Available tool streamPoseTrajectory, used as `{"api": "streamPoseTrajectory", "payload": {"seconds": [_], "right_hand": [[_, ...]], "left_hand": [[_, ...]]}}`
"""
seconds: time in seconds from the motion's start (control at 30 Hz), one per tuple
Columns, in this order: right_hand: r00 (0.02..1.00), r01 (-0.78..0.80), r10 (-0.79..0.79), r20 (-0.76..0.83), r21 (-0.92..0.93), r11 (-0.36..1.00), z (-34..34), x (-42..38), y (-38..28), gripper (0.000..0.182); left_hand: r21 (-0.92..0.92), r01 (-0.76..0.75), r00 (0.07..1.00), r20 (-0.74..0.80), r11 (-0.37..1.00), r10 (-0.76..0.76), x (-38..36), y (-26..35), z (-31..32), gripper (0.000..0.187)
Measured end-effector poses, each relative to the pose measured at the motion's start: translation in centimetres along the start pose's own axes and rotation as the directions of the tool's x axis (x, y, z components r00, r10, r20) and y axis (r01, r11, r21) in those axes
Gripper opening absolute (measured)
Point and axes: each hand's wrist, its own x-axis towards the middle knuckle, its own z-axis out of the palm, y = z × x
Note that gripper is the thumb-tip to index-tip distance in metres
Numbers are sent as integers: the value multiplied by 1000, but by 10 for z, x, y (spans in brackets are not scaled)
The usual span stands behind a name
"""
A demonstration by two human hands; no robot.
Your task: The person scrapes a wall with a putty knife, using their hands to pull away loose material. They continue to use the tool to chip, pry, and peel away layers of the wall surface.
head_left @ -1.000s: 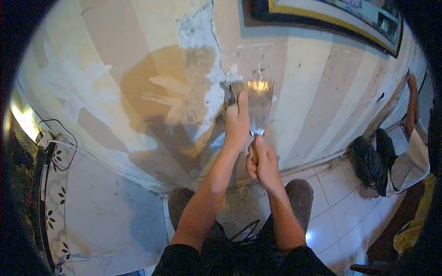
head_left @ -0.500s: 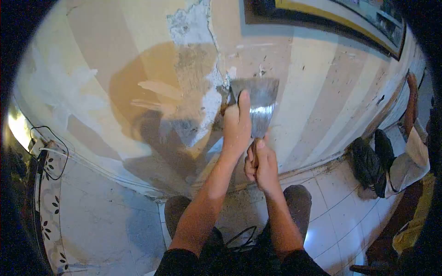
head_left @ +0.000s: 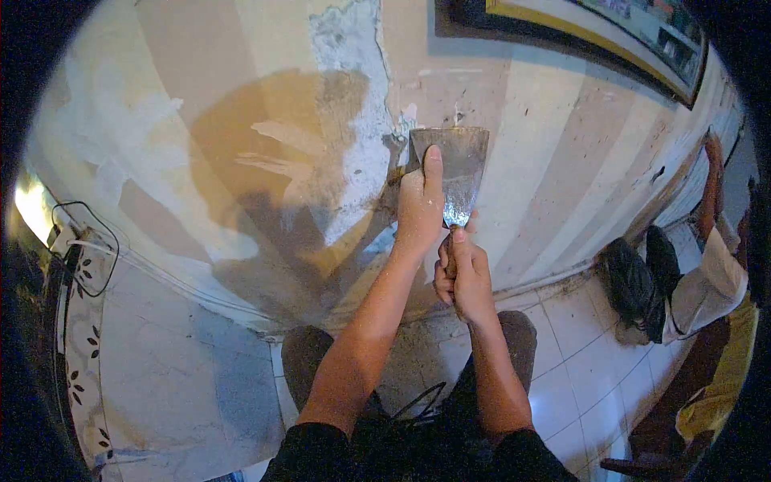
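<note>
A wide scraper (head_left: pixel 468 165) with a worn, shiny metal blade is held up against the striped wall (head_left: pixel 526 185), its broad edge at the top. My right hand (head_left: pixel 469 277) is closed around its handle, thumb up near the base of the blade. My left hand (head_left: pixel 419 210) grips the blade's left side, its thumb flat on the metal face and its other fingers mostly hidden. Just left of the blade, the wall's peeled patch (head_left: pixel 361 165) shows bare white and grey plaster with a ragged crack.
A framed picture (head_left: pixel 610 36) hangs at the upper right. Another person (head_left: pixel 699 281) crouches at the right, one arm raised to the wall. A black cable (head_left: pixel 108 241) loops at the left, beside a patterned panel (head_left: pixel 87 345). Pale tiles (head_left: pixel 574 353) cover the floor.
The scraper's top edge has risen slightly and its blade looks more face-on. Both hands have shifted a little right in view, keeping their grip. The other person's body has moved slightly.
</note>
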Motion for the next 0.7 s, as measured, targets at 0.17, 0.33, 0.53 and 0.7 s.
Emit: {"api": "streamPoseTrajectory", "payload": {"seconds": [0.17,0.33,0.53,0.7], "right_hand": [[998,63,-63,-4,-4,998,3,5,-7,49],[999,39,-40,36,37,999,13,9,-4,48],[996,78,-80,42,59,995,14,1,3,47],[999,40,-41,-22,-35,999,16,3,3,47]], "left_hand": [[-10,38,999,12,999,-38,-3,18,5,58],[228,-303,937,-106,925,333,18,-3,-1,60],[288,-48,990,-115,956,84,14,-11,-12,68],[237,-171,978,-76,956,193,22,-7,-12,69]]}}
